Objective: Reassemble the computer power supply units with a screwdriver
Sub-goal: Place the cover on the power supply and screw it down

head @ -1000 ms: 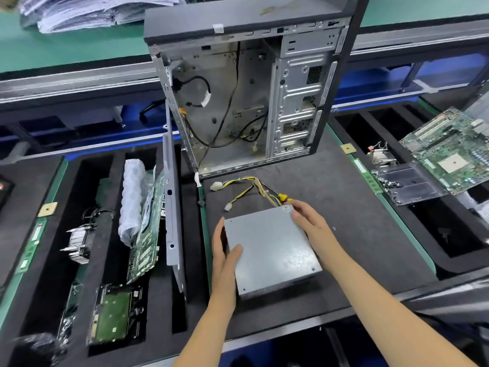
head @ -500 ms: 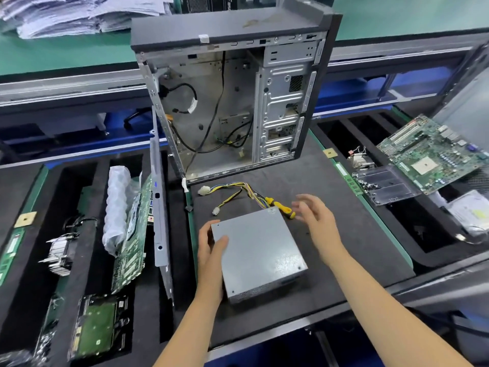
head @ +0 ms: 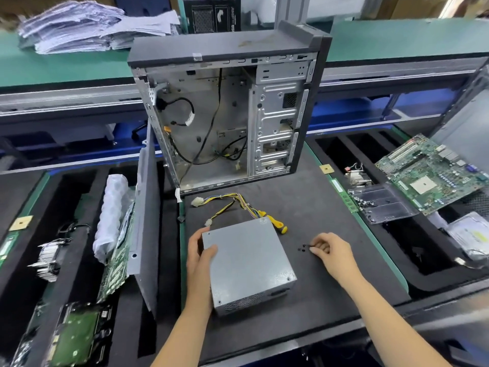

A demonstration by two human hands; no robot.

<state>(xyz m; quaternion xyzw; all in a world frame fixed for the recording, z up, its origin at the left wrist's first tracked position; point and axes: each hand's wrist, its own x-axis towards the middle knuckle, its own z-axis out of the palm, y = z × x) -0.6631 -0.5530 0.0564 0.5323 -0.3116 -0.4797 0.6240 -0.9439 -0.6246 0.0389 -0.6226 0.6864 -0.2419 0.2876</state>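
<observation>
One power supply [head: 248, 263], one screwdriver [head: 276, 223], two motherboards [head: 431, 173].

No legible text; white print on black box [head: 211, 15] at back too blurred.

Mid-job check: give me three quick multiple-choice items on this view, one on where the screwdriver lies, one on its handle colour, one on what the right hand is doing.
1. Where is the screwdriver?
A. On the mat at the far right corner of the power supply
B. Inside the computer case
C. In the left hand

2. What colour is its handle?
A. Red and white
B. Yellow and black
C. Blue

3. What is the right hand doing?
A. Resting flat on the power supply
B. Pinching a small black screw on the mat
C. Gripping the screwdriver

Answers: 1 A, it lies beside the cable bundle; 2 B, yellow with a black end; 3 B, fingertips close on one screw, with other screws beside it.
</observation>
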